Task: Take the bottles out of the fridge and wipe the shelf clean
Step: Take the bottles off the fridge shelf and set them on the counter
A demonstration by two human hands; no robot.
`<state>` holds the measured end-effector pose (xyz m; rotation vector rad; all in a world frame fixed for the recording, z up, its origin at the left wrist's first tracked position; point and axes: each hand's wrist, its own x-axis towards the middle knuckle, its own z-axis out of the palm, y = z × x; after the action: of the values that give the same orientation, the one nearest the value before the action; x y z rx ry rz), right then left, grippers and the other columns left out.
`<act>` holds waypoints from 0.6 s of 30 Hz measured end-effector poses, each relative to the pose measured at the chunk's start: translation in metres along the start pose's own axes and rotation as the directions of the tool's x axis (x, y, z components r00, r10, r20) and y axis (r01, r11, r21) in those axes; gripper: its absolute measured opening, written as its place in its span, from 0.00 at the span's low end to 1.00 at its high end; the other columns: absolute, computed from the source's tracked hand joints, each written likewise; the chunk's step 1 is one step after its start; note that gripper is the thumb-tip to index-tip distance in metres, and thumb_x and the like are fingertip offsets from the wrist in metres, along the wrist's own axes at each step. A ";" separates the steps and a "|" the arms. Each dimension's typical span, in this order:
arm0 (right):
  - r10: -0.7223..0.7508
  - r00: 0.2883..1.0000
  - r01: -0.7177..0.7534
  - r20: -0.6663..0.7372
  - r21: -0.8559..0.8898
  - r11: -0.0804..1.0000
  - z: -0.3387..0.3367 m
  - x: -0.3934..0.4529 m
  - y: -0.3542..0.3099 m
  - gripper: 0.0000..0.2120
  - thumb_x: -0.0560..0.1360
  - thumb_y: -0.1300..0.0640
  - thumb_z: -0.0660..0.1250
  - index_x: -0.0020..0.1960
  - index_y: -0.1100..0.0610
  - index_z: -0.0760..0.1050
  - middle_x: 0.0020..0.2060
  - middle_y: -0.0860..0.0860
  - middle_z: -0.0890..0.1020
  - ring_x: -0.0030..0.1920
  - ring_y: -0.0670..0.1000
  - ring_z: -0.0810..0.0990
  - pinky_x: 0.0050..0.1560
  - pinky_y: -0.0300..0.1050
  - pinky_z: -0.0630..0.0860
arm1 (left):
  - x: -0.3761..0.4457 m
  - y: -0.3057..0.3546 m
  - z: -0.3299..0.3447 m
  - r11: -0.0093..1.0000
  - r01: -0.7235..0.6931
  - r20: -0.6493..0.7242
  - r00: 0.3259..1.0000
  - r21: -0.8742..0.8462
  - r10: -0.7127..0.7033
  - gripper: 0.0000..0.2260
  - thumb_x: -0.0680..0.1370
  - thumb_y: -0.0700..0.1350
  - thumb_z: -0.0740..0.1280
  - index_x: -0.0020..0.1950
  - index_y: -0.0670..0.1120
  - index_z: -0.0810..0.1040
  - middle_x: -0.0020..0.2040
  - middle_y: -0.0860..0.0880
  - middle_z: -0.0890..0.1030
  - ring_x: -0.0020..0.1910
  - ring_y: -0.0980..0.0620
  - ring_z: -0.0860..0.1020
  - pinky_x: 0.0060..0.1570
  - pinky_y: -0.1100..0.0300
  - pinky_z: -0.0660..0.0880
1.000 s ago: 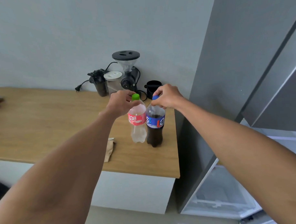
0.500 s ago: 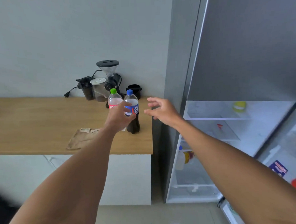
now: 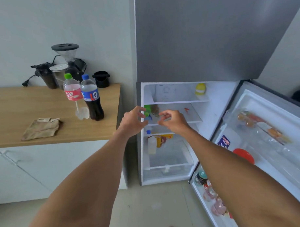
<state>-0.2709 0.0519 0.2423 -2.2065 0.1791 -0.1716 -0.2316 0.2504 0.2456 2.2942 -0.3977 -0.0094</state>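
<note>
Two bottles stand side by side on the wooden counter (image 3: 26,107): a clear one with a green cap and red label (image 3: 73,95) and a dark cola one with a blue cap (image 3: 92,98). The fridge (image 3: 177,44) stands open at the right. On its middle glass shelf (image 3: 191,115) lie two more bottles, a green one (image 3: 147,110) and a brownish one (image 3: 155,109). My left hand (image 3: 133,121) and my right hand (image 3: 173,121) hover in front of that shelf, fingers apart and holding nothing.
A brown cloth (image 3: 41,128) lies on the counter near its front edge. A coffee grinder (image 3: 67,62) and a black cup (image 3: 101,79) stand at the wall. A yellow item (image 3: 200,89) sits on the top shelf. The open door (image 3: 266,143) at right holds several items.
Both hands let go of the two bottles on the counter and swung right to the open fridge. My view turned right with them, onto the shelves.
</note>
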 end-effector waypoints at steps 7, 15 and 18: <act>0.037 0.999 -0.037 0.006 0.019 0.999 -0.001 0.107 0.109 0.17 0.70 0.54 0.79 0.57 0.52 0.82 0.45 0.48 0.85 0.42 0.46 0.82 0.40 0.32 0.74 | 0.098 -0.026 0.121 0.987 0.151 0.045 0.988 -0.055 -0.149 0.22 0.77 0.45 0.74 0.69 0.54 0.71 0.64 0.51 0.79 0.58 0.50 0.77 0.53 0.58 0.78; -0.001 0.998 -0.001 0.055 0.044 0.999 0.048 0.233 0.206 0.13 0.71 0.57 0.78 0.55 0.53 0.82 0.41 0.45 0.83 0.39 0.42 0.81 0.33 0.24 0.72 | 0.187 -0.088 0.215 0.934 0.341 -0.135 0.926 -0.104 -0.353 0.24 0.79 0.48 0.71 0.74 0.50 0.69 0.69 0.50 0.77 0.66 0.47 0.76 0.67 0.51 0.73; -0.030 0.995 0.027 0.098 0.029 0.999 0.071 0.263 0.231 0.14 0.72 0.56 0.78 0.56 0.52 0.82 0.41 0.45 0.83 0.38 0.41 0.80 0.35 0.28 0.73 | 0.214 -0.111 0.235 0.920 0.377 -0.161 0.907 -0.102 -0.390 0.27 0.79 0.47 0.71 0.76 0.49 0.67 0.70 0.46 0.73 0.67 0.45 0.75 0.66 0.52 0.71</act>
<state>-0.0155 -0.0801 0.0303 -2.1853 0.0899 -0.0798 -0.0274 0.0916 0.0300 2.2474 0.1505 -0.0142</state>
